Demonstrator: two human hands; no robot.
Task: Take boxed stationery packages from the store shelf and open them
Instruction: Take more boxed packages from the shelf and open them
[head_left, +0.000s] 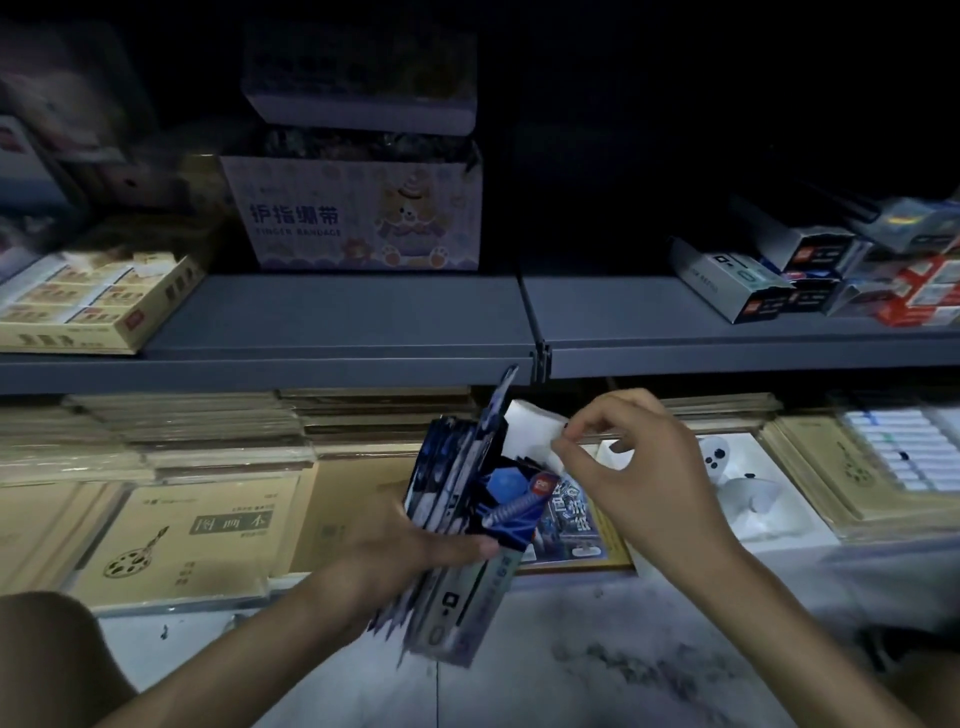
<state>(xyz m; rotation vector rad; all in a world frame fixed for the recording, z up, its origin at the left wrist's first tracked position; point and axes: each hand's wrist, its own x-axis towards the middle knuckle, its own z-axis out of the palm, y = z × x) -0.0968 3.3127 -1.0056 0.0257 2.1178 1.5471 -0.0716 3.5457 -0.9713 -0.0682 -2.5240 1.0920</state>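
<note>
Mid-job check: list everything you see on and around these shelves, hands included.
blue boxes: several, exact count unclear, dark blue, held before the lower shelf
white flap: one, white, top of the held boxes
bandage box: one, lilac, upper shelf middle
yellow box: one, yellow, upper shelf left
pen boxes: several, black and white, upper shelf right
sketchbooks: many, tan, lower shelf left
shelf: one, grey, across the middle
left hand: grips the blue boxes
right hand: pinches the white flap
</note>
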